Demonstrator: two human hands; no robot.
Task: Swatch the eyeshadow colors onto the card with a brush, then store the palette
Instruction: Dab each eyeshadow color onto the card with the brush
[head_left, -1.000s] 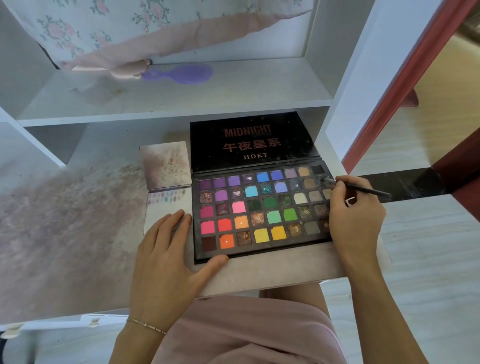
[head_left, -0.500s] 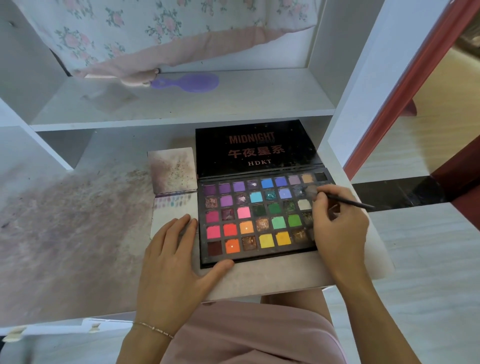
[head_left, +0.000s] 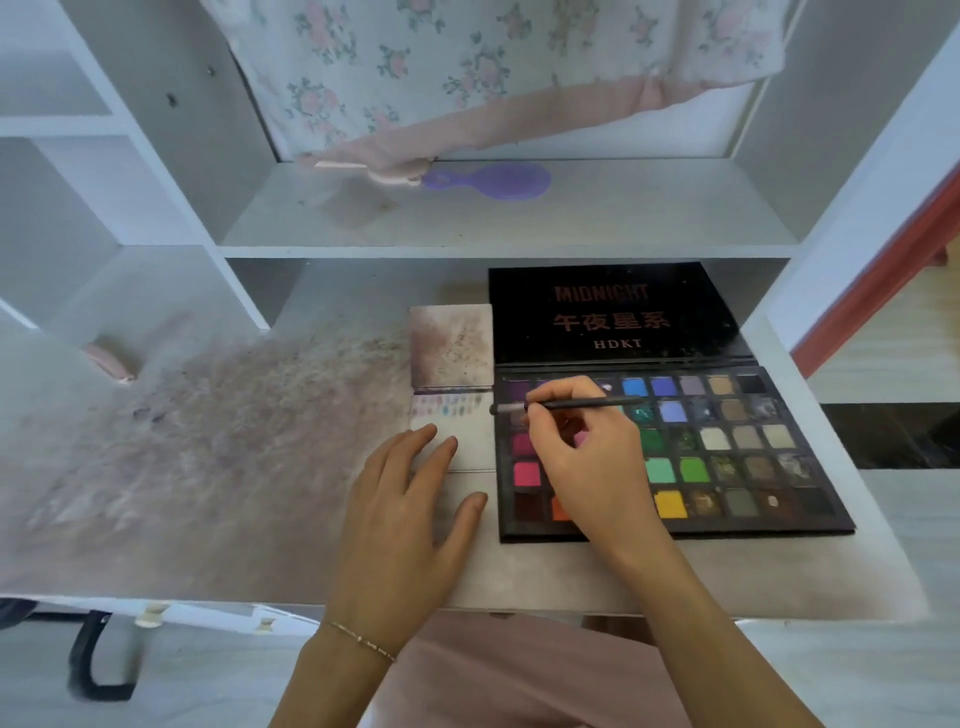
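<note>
An open black eyeshadow palette (head_left: 727, 452) with many coloured pans lies on the desk, its lid (head_left: 613, 317) standing up behind it. To its left lies a white swatch card (head_left: 467, 415) with a row of small colour marks along its top. My right hand (head_left: 587, 457) pinches a thin dark brush (head_left: 571, 404) held level over the palette's left side, the tip pointing left at the card's right edge. My left hand (head_left: 410, 499) rests flat on the card's lower part, fingers straight.
A stained square card (head_left: 451, 345) leans behind the swatch card. The white desk (head_left: 208, 467) is smeared with pinkish powder. A purple hairbrush (head_left: 493, 179) lies on the shelf above, under a hanging floral cloth (head_left: 467, 67). A pink object (head_left: 106, 361) sits at far left.
My right hand carried the brush from the palette's top right pans leftward across the palette to the card's edge. My left hand stayed on the card.
</note>
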